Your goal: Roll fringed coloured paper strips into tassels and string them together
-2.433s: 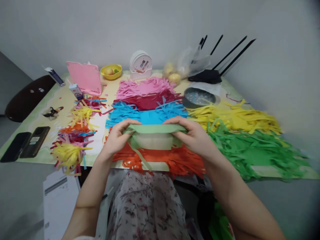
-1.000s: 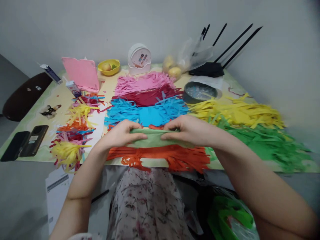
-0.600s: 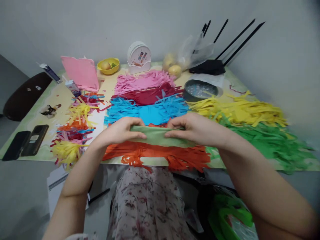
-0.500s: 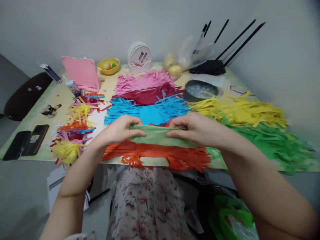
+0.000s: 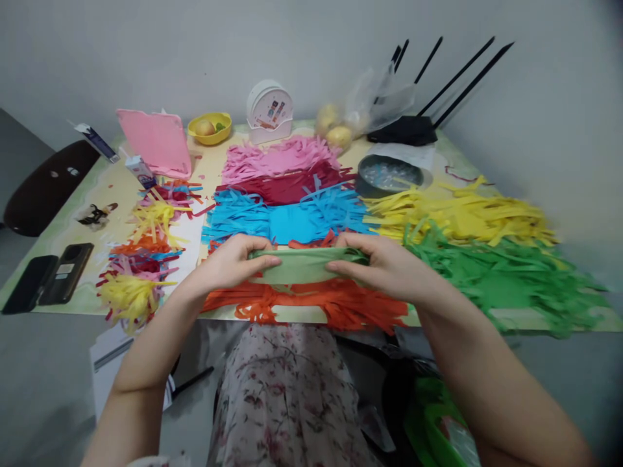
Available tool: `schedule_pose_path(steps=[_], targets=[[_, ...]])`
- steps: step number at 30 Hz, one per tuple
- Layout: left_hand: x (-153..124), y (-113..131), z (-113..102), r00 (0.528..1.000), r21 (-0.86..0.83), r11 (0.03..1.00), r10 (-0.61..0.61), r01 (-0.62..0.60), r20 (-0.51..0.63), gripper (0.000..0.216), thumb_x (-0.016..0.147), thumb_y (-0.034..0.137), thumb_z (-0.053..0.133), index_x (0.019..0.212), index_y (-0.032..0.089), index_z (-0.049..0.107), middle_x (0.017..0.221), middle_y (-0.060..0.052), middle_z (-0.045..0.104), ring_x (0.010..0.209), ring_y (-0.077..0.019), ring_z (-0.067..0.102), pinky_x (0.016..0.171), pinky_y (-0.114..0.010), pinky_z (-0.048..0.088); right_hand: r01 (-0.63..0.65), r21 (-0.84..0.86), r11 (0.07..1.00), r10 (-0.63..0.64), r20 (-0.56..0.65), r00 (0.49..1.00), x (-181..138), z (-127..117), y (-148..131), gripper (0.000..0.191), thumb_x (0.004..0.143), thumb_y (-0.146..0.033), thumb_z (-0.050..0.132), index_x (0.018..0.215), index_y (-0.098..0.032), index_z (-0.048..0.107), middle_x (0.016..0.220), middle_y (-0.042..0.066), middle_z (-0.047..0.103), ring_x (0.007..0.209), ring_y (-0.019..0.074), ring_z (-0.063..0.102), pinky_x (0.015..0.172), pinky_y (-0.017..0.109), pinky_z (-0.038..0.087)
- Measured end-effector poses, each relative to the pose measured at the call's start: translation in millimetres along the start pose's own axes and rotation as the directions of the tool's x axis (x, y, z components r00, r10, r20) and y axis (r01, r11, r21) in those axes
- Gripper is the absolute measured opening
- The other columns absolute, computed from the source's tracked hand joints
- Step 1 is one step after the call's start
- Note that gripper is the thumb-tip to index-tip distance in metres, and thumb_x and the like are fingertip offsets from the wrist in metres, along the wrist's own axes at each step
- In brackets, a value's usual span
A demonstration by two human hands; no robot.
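A folded light green paper (image 5: 302,266) is held flat between both hands just above the table's near edge. My left hand (image 5: 232,263) pinches its left end, thumb on top. My right hand (image 5: 384,266) pinches its right end the same way. Under the paper lies a fringed orange paper (image 5: 331,303). Fringed blue paper (image 5: 292,220), dark red paper (image 5: 287,188) and pink paper (image 5: 280,159) lie in rows behind it.
Heaps of yellow strips (image 5: 462,217) and green strips (image 5: 506,275) cover the table's right side. Small mixed-colour tassels (image 5: 141,259) lie at the left, beside two phones (image 5: 46,282). A grey bowl (image 5: 389,175), a pink case (image 5: 156,143) and a yellow bowl (image 5: 210,128) stand further back.
The green paper was held open and higher; both hands have folded it down into a narrow band and brought it low over the orange paper. The right hand has shifted slightly left.
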State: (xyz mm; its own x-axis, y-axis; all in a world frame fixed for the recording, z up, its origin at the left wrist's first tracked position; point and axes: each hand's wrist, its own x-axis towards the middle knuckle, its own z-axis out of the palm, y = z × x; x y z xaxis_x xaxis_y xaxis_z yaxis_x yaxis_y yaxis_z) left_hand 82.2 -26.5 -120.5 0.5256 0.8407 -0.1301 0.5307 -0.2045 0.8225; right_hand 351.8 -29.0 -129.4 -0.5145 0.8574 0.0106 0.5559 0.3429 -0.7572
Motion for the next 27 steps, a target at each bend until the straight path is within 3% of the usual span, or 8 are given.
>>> schedule_pose_path(steps=[5,9,15,21,24,27], targets=[[-8.5,-15.4,21.1,0.982,-0.100,0.991,0.074,-0.093,-0.173,0.016,0.087,0.032,0.060,0.088,0.016,0.059,0.085,0.000,0.061,0.078,-0.0136,0.055,0.070,-0.023,0.042,-0.080,0.237,0.968,0.102,-0.082,0.991,-13.7,18.5,5.7,0.022,0.086,-0.039,0.064,0.075,-0.020,0.057,0.066,-0.002,0.062,0.054,0.0126,0.057,0.054,0.024,0.043],[-14.1,-21.6,34.2,0.965,-0.229,0.967,0.054,-0.115,-0.255,0.017,0.087,0.027,0.061,0.098,0.015,0.067,0.096,-0.005,0.069,0.087,-0.0165,0.062,0.075,-0.024,0.047,-0.116,0.395,0.911,0.179,-0.124,0.976,-19.5,27.1,6.4,0.018,0.083,-0.037,0.067,0.080,-0.020,0.062,0.069,0.000,0.065,0.051,0.0126,0.059,0.049,0.024,0.046],[-20.7,-27.3,46.1,0.952,-0.443,0.890,-0.033,-0.110,-0.304,0.020,0.085,0.026,0.062,0.095,0.015,0.076,0.086,-0.006,0.073,0.073,-0.0162,0.066,0.063,-0.023,0.050,-0.019,0.500,0.866,0.156,-0.233,0.960,-24.6,42.6,17.2,0.011,0.082,-0.027,0.069,0.091,-0.022,0.074,0.072,0.002,0.071,0.051,0.0128,0.061,0.046,0.023,0.047],[-23.1,-40.2,50.8,0.942,-0.502,0.830,0.080,-0.244,-0.326,0.029,0.073,0.004,0.053,0.079,0.017,0.078,0.084,-0.006,0.067,0.075,-0.0141,0.061,0.066,-0.023,0.048,0.132,0.654,0.745,0.048,-0.249,0.967,-23.3,54.1,27.9,0.013,0.082,-0.018,0.065,0.073,-0.021,0.075,0.073,0.002,0.068,0.053,0.0109,0.058,0.045,0.021,0.043],[-24.6,-41.3,50.1,0.937,-0.484,0.837,0.089,-0.254,-0.339,0.024,0.076,0.007,0.055,0.079,0.017,0.076,0.088,-0.006,0.064,0.077,-0.0143,0.059,0.068,-0.025,0.046,0.149,0.653,0.743,0.028,-0.252,0.967,-21.5,56.5,29.6,0.016,0.082,-0.015,0.063,0.071,-0.020,0.072,0.073,0.001,0.066,0.058,0.0112,0.058,0.049,0.021,0.043],[-25.0,-37.1,50.1,0.933,-0.415,0.868,0.134,-0.273,-0.335,0.016,0.084,0.022,0.059,0.082,0.015,0.074,0.088,-0.007,0.063,0.079,-0.0165,0.058,0.071,-0.028,0.045,0.122,0.623,0.772,0.049,-0.250,0.967,-21.1,57.9,29.4,0.015,0.084,-0.018,0.059,0.076,-0.020,0.072,0.080,0.003,0.066,0.062,0.0126,0.059,0.052,0.023,0.044]])
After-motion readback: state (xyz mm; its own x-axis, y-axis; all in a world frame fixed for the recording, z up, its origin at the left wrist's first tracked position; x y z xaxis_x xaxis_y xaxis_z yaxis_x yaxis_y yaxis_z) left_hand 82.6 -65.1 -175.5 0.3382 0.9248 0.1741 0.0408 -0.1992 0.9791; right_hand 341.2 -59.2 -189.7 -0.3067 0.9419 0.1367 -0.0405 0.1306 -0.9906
